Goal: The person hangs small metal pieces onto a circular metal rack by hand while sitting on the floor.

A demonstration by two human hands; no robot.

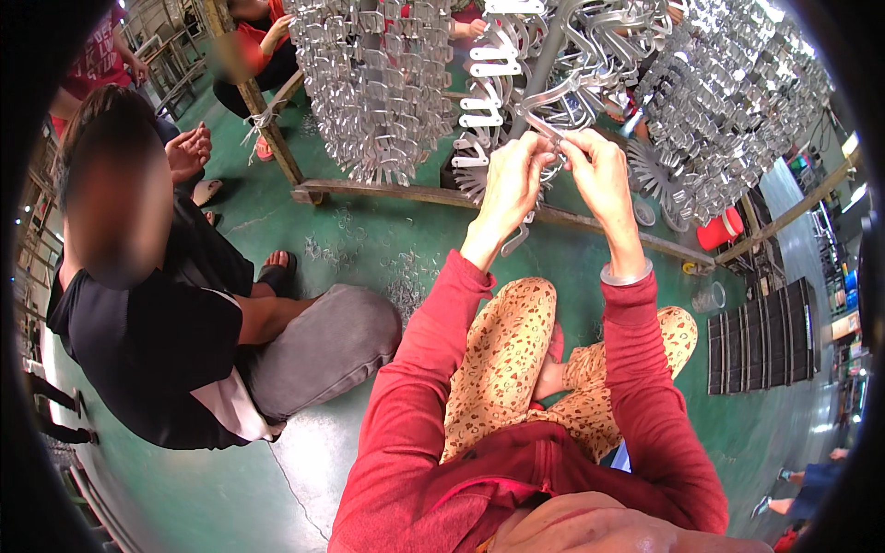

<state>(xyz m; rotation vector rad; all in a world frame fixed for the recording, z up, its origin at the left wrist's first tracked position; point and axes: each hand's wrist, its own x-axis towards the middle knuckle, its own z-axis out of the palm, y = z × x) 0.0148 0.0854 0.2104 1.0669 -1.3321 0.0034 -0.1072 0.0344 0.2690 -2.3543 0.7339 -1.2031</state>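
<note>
My left hand [513,177] and my right hand [600,171] meet at the lower part of a hanging bunch of curved silver metal pieces [584,69]. Both are closed, thumbs against fingers. Between the fingertips runs a flat, curved silver metal piece [540,124], its lower end partly covered by my fingers. Just left of my left hand, pale silver metal links with round holes [481,120] hang in a column. Beneath my hands dangles another silver piece [518,241]. Whether wire or a hook lies within my fingers is hidden.
Dense bunches of metal parts hang at left [373,92] and right [737,101] over a wooden frame [406,191]. A person in black [152,350] sits close on my left. Small metal bits [406,276] litter the green floor. Right stand a red bucket [720,229] and black crate [763,337].
</note>
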